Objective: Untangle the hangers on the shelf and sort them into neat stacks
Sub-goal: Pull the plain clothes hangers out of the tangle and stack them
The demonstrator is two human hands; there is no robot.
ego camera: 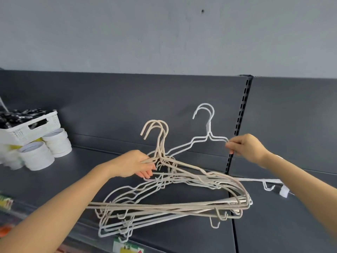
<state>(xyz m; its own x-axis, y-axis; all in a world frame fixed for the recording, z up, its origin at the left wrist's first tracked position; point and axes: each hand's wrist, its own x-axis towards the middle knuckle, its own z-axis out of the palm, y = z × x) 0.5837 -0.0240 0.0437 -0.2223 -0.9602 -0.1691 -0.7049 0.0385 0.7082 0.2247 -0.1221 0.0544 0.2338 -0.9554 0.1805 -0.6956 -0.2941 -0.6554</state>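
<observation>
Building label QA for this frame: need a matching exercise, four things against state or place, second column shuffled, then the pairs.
1. left hand
2. right hand
3. basket
4. rolls

a. round, standing on the shelf
b. pinches the raised white hangers at the shoulder
c. far left, above the rolls, dark items inside
d. grips the beige hangers at the necks

Pairs: 1-d, 2-b, 3-c, 4-a

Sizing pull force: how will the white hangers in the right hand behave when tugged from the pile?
Probably light and fairly stiff: the white hangers look unbent held by one shoulder in the right hand. Likely to snag: their other shoulder runs in among the beige hangers the left hand holds.
</observation>
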